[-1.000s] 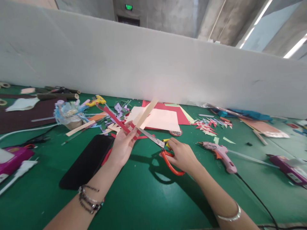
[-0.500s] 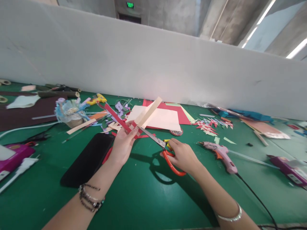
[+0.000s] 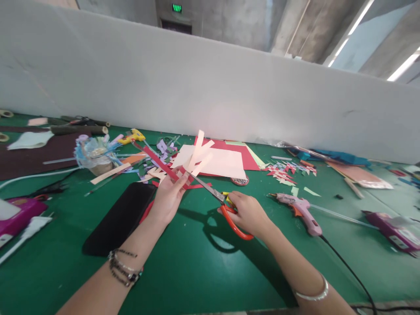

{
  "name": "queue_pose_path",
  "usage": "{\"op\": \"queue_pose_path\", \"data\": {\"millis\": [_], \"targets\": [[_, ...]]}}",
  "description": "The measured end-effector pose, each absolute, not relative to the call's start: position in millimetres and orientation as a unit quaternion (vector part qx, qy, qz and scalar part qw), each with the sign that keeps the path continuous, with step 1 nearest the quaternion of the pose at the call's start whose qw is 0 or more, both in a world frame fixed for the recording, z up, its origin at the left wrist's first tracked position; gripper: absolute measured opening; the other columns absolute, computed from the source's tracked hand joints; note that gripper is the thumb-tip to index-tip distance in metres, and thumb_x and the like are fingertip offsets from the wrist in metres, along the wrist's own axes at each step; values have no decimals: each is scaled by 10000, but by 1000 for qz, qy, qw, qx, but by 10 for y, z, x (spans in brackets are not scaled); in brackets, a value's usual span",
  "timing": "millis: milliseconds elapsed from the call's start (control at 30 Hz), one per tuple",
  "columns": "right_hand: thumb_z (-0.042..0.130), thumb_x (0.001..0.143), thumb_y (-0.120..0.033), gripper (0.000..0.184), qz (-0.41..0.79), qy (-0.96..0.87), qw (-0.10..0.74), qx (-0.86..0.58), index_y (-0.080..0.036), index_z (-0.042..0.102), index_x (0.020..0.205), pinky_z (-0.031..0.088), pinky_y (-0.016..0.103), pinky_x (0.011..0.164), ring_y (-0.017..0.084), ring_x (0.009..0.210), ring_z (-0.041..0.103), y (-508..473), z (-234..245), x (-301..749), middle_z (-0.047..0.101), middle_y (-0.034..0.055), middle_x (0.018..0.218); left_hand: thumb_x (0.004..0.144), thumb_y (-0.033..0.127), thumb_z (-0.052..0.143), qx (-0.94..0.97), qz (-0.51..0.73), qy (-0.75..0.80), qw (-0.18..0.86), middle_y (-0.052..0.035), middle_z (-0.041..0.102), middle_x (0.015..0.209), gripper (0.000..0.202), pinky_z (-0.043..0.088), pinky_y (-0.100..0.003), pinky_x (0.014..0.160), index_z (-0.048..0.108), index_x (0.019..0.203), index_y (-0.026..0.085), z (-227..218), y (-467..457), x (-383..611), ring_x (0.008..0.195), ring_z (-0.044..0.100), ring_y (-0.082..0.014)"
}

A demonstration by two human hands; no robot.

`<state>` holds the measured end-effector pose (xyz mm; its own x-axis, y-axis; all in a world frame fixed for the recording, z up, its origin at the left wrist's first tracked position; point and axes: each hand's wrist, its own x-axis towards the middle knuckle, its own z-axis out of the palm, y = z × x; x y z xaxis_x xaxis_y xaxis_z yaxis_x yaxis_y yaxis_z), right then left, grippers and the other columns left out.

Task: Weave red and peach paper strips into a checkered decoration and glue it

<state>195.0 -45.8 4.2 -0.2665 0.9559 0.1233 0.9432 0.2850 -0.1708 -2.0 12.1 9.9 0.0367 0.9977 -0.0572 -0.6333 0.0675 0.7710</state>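
My left hand (image 3: pixel 168 199) pinches a long red paper strip (image 3: pixel 156 162) together with a cream paper strip (image 3: pixel 197 154) above the green table (image 3: pixel 203 271). The cream strip now fans into separate narrow pieces at its far end. My right hand (image 3: pixel 248 213) is closed in the orange handles of a pair of scissors (image 3: pixel 215 194). The blades point up-left and meet the strips just beside my left fingertips.
A black phone (image 3: pixel 120 218) lies left of my left wrist. A pink glue gun (image 3: pixel 300 209) with its cord lies to the right, a yellow one (image 3: pixel 131 137) farther back. Cream and red sheets (image 3: pixel 226 162), paper scraps and small pinwheels (image 3: pixel 284 171) lie behind. White partition along the far edge.
The cream strip, whole before, has split lengthwise into splayed narrow pieces at the scissors' blades. Both hands have stayed almost in place.
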Motion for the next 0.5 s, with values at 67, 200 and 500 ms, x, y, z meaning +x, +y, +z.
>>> {"op": "queue_pose_path", "data": {"millis": [67,200,500], "targets": [[414,850,-537,384,33,-798,98,-594,-175,503,753,233,242,494,122,578,500,-455,36,1945,562,21,752,613,137,749,290,617,313,661,31,640,790,332,469,-133,623,619,917,167,103,118,-21,649,577,-49],[402,828,-589,436,35,-807,87,-583,-168,509,795,245,244,502,124,579,497,-456,21,1932,551,23,782,615,149,750,309,618,301,657,21,649,822,318,472,-134,627,619,905,170,96,121,-24,693,590,-62],[367,830,-613,472,30,-808,78,-583,-165,511,806,244,250,502,126,579,506,-450,13,1929,548,24,796,605,148,754,321,615,314,648,25,642,779,340,484,-164,656,609,912,165,84,128,-11,678,597,-73]]}}
